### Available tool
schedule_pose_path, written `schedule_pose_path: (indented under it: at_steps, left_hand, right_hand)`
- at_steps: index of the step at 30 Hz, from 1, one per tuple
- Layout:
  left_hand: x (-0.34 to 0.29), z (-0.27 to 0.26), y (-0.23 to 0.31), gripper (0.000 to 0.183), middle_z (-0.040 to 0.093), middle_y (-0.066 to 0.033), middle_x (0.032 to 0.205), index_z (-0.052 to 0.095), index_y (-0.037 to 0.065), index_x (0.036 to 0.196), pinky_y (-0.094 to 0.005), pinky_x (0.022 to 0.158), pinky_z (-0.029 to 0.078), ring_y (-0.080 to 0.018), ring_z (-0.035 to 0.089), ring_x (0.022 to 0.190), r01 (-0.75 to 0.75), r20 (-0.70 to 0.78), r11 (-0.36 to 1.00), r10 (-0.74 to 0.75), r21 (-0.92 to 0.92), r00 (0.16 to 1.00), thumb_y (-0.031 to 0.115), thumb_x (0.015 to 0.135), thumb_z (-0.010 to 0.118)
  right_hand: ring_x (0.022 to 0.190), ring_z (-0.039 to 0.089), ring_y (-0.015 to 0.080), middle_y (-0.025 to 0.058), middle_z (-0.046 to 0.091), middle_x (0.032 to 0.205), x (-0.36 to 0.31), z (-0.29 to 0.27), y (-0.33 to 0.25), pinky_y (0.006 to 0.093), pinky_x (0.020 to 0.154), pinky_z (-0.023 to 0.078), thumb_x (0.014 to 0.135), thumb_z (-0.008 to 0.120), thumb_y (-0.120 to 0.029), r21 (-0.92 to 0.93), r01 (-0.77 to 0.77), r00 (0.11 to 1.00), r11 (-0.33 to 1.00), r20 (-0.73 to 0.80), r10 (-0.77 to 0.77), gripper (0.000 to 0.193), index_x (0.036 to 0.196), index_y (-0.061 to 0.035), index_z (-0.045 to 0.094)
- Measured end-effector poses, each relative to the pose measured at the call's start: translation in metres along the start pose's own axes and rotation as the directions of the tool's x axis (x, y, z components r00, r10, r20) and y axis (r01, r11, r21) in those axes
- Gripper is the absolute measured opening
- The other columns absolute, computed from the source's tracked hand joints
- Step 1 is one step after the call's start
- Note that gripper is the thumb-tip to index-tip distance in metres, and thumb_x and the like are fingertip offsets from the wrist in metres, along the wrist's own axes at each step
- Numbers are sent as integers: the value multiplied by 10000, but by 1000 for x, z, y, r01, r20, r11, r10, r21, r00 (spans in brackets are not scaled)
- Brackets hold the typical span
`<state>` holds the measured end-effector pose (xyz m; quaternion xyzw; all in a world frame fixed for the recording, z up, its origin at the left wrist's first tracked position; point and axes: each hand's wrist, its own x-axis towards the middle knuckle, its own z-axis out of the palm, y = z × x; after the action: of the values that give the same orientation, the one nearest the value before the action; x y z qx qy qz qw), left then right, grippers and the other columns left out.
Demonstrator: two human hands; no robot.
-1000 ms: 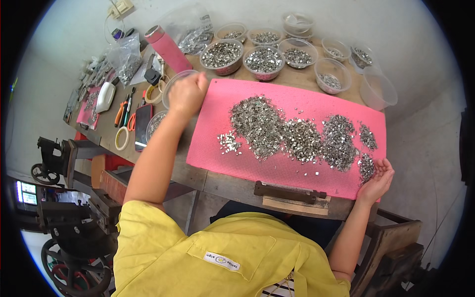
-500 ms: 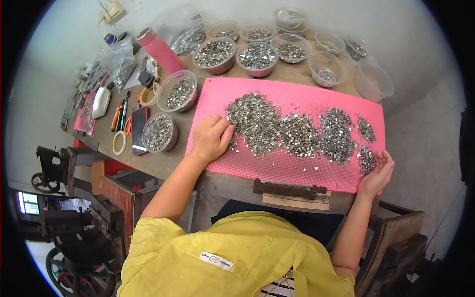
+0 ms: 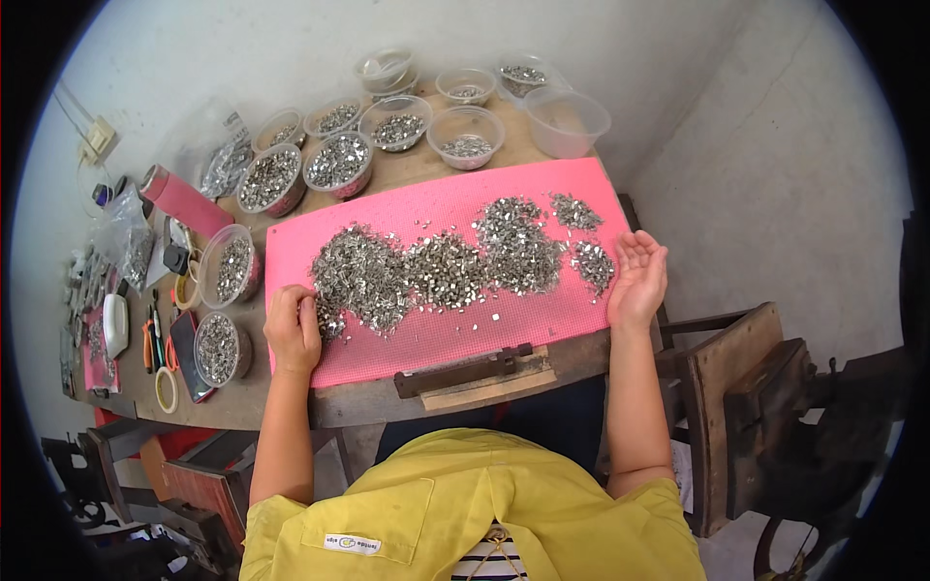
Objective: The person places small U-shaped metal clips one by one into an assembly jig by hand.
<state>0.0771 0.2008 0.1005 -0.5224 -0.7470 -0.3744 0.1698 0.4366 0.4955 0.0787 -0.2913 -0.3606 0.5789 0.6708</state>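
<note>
A pink textured mat point(image 3: 387, 360) lies before me, with heaps of small silvery metal pieces across it. My left hand point(image 3: 293, 329) rests at the mat's left edge with its fingers curled inward. Its fingertips meet the lower left fringe of the large left heap point(image 3: 358, 276); what they hold, if anything, is hidden. At the right edge, my right hand point(image 3: 639, 279) is cupped sideways, palm toward the mat, fingers extended and nothing in them. It is beside a small heap point(image 3: 592, 266). Between lie a middle heap point(image 3: 446, 271) and a taller heap point(image 3: 520, 247); another small heap point(image 3: 575, 211) sits behind.
Clear plastic tubs point(image 3: 339, 163) of metal pieces line the back and left, plus a translucent tub point(image 3: 569, 121). Farther left are a pink bottle point(image 3: 189, 201), a phone point(image 3: 186, 353), tape rolls point(image 3: 167, 390) and pliers point(image 3: 147, 347). A dark metal bar point(image 3: 465, 372) edges the table front.
The view has swung right, so the table appears farther left. My left hand has moved down along the left heap, its fingers more curled. My right hand has drawn slightly off the small heap.
</note>
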Motion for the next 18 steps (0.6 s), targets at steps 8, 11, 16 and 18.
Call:
schedule_pose_path:
  at_steps: [8,11,16,18]
  left_hand:
    - [-7,2,-9,140,592,-147,875,597,-1,903,-389,728,472,-326,586,796,-68,-70,996,64,-52,995,84,1002,547]
    - [-2,1,-9,201,550,-145,848,578,-12,873,-379,715,444,-311,548,775,-128,-66,991,126,-26,990,126,1013,538]
    - [4,5,-15,240,517,-145,821,562,-1,839,-407,693,423,-331,530,765,-237,-51,971,239,42,970,171,1006,548]
    - [5,9,-27,258,524,-154,822,567,22,815,-447,681,426,-362,539,765,-219,-78,969,228,115,971,216,984,581]
  right_hand:
    - [850,590,176,75,628,924,-65,-40,-43,335,812,496,1122,412,-403,131,43,989,990,-149,-23,436,1075,-15,606]
    - [759,511,124,32,569,851,-111,-65,-46,287,703,434,1120,415,-360,-6,83,983,997,-166,-83,391,1004,-37,601]
    - [740,466,80,-8,526,831,-173,-146,-13,242,692,411,1100,454,-243,-549,61,978,834,-135,-160,287,985,-43,625]
    - [784,618,192,74,668,869,-195,-215,35,349,756,503,1034,586,-261,-768,-76,997,636,-49,60,250,1005,-23,660]
